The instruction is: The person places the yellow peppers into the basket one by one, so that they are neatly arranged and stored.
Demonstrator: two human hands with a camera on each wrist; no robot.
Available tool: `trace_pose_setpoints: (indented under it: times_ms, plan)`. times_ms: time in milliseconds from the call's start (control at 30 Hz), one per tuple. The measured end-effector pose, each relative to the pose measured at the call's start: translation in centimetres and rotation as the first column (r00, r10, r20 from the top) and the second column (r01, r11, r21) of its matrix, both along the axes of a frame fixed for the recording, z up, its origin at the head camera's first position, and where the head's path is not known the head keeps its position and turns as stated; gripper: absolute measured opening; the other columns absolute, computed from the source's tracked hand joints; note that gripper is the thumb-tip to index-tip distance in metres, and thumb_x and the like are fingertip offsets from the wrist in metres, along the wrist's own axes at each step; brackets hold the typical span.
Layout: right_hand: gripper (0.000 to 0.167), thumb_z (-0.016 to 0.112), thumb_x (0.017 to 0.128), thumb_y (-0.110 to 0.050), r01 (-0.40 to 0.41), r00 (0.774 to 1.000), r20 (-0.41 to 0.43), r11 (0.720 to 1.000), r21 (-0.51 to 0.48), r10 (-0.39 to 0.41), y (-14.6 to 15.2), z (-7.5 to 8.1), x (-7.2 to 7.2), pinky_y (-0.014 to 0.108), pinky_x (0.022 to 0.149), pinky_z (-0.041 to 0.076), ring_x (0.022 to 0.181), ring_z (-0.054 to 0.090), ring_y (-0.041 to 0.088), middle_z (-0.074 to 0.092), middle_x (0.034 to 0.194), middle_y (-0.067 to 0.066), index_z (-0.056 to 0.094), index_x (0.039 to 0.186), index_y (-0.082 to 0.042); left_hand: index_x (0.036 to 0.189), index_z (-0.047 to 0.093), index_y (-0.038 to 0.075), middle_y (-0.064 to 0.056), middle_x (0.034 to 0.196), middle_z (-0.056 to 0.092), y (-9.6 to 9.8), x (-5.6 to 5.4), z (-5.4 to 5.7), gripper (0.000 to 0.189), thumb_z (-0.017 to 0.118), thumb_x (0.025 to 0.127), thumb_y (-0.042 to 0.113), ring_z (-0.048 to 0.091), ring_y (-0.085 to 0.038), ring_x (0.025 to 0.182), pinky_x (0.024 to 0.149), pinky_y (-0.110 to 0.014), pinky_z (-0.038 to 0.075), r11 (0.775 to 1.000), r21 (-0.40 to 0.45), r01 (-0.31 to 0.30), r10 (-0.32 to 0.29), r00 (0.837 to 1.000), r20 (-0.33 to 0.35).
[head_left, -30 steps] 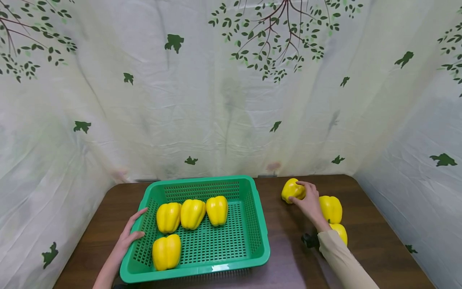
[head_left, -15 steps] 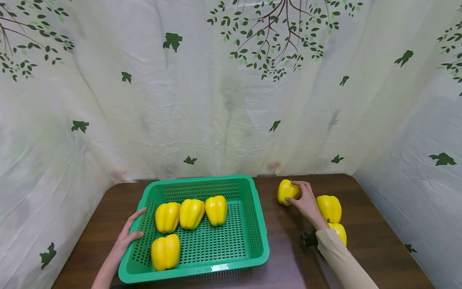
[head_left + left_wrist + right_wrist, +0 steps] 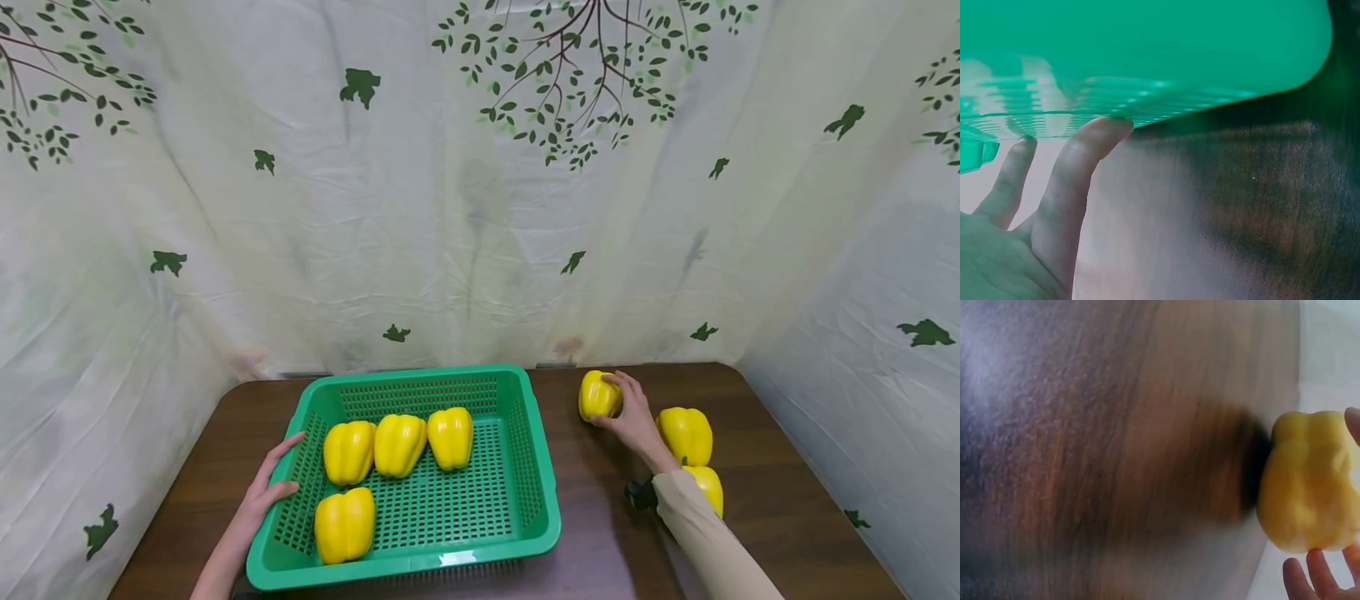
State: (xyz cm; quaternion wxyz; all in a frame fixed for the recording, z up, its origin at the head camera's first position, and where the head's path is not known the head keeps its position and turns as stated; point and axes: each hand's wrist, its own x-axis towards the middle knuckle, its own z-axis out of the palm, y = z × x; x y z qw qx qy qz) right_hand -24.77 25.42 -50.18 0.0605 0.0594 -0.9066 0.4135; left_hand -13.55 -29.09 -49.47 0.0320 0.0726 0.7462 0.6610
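Note:
At the back of the table, right of the basket, my right hand holds a yellow bell pepper between thumb and fingers. In the right wrist view that bell pepper shows its lobed side, with fingertips at its lower end and the thumb at the picture's edge. My left hand lies against the left side of a green plastic basket, fingers fairly straight. In the left wrist view two digits of the left hand touch the basket's slotted wall. Several yellow bell peppers sit inside the basket.
Two more yellow bell peppers stand on the brown wooden table beside the right forearm, one partly behind the sleeve. A black wrist device is at the right wrist. A leaf-printed white curtain closes off the back and sides.
The bell pepper and my right hand have shifted slightly left over the past second, staying near the table's back edge. My left hand and the basket keep their places.

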Motion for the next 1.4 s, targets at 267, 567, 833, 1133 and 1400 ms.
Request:
trace_pose_setpoints:
  times_ms: [267,567,833,1133,1400]
  plan:
    - [0.066,0.075,0.078,-0.001,0.007,1.0,-0.027,0.999,0.045,-0.006,0.0,-0.3,0.0,0.064,0.098,0.029,0.127,0.025,0.048,0.023,0.146,0.025,0.041,0.134,-0.001,0.148,0.027,0.022,0.01,0.133,0.023,-0.1,-0.1,-0.2,0.057,0.036,0.096,0.0,0.051,0.0,0.103,0.077,-0.027,0.051,1.0,0.014,0.014,-0.014,1.0,0.0]
    - [0.066,0.078,0.076,-0.006,0.018,0.999,-0.051,1.0,0.018,-0.018,-0.4,0.1,0.7,0.06,0.097,0.033,0.122,0.03,0.043,0.029,0.138,0.023,0.044,0.132,-0.003,0.148,0.026,0.021,0.002,0.136,0.018,0.1,-0.1,-0.1,0.056,0.037,0.097,0.001,0.051,-0.001,0.102,0.077,-0.026,0.051,1.0,-0.019,-0.009,0.009,1.0,0.023]
    - [0.068,0.08,0.074,-0.006,-0.04,0.995,-0.092,0.997,-0.067,0.034,-1.4,1.8,1.7,0.052,0.096,0.04,0.114,0.042,0.038,0.032,0.133,0.021,0.045,0.132,-0.003,0.148,0.026,0.021,0.006,0.134,0.021,0.0,0.0,-0.1,0.056,0.036,0.096,0.001,0.052,-0.001,0.102,0.077,-0.026,0.051,1.0,0.0,0.003,-0.003,1.0,0.018]
    - [0.067,0.079,0.076,-0.006,-0.108,0.987,-0.128,0.987,-0.118,0.093,-2.7,4.1,2.5,0.053,0.096,0.04,0.114,0.045,0.037,0.031,0.132,0.02,0.044,0.132,-0.002,0.149,0.025,0.022,0.004,0.136,0.019,-0.1,-0.1,0.0,0.057,0.036,0.097,0.002,0.051,0.0,0.101,0.076,-0.027,0.051,0.999,-0.033,-0.011,0.011,1.0,0.024]
    - [0.065,0.079,0.077,-0.008,-0.168,0.975,-0.171,0.977,-0.128,0.145,-4.3,6.3,3.7,0.054,0.094,0.041,0.113,0.043,0.036,0.033,0.129,0.02,0.044,0.131,-0.003,0.148,0.025,0.021,-0.001,0.137,0.017,0.0,0.0,0.2,0.056,0.035,0.097,0.002,0.051,-0.001,0.101,0.077,-0.028,0.051,1.0,-0.02,-0.01,0.011,0.999,0.035]
